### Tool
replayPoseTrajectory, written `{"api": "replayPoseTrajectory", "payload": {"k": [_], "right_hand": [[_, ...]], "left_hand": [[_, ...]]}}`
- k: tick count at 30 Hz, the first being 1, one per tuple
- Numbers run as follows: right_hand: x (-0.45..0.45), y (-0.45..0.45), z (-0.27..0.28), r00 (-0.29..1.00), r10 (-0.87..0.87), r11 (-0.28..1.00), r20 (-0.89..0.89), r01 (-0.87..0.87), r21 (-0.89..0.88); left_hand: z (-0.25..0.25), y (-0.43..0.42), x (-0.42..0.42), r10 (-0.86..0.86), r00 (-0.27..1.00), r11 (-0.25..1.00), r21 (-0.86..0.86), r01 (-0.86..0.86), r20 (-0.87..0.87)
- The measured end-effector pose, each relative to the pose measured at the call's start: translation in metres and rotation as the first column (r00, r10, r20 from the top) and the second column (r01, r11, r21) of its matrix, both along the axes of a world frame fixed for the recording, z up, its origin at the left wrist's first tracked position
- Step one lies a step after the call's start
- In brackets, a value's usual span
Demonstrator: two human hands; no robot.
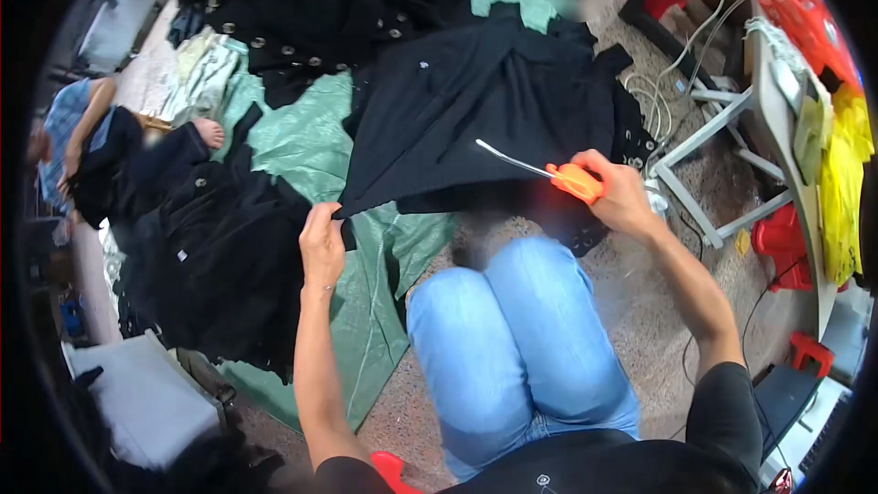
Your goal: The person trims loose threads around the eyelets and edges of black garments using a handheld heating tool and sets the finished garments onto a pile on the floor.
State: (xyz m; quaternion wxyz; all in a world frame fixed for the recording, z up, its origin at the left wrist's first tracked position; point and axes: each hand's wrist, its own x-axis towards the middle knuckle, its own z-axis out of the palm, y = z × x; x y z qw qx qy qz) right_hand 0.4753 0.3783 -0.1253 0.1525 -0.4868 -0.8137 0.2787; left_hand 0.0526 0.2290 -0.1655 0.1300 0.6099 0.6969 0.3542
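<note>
A black garment is spread in front of my knees, with a small white mark near its upper left. My left hand pinches the garment's lower left corner. In my right hand, to the right and above my knees, is a tool with an orange handle and a thin, slightly bent metal shaft. The shaft points left over the black cloth; whether its tip touches the cloth cannot be made out.
More black garments lie on a green sheet at left and top. Another person sits at far left. A metal frame, cables, red stools and a yellow bag stand at right. A grey chair is lower left.
</note>
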Motion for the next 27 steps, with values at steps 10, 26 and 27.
{"api": "replayPoseTrajectory", "payload": {"k": [10, 26, 27], "right_hand": [[0.104, -0.176, 0.239, 0.984, 0.176, 0.943, 0.006, -0.167, -0.288], [0.069, -0.245, 0.216, 0.918, 0.225, 0.95, 0.325, -0.132, -0.284], [0.063, -0.245, 0.217, 0.915, 0.222, 0.961, 0.338, -0.148, -0.233]], "left_hand": [[0.192, -0.223, 0.111, -0.055, 0.998, 0.986, 0.157, 0.058, -0.02], [-0.226, -0.313, 0.224, 0.816, -0.148, 0.515, -0.819, -0.254, 0.559], [-0.223, -0.297, 0.216, 0.829, -0.199, 0.474, -0.845, -0.248, 0.523]]}}
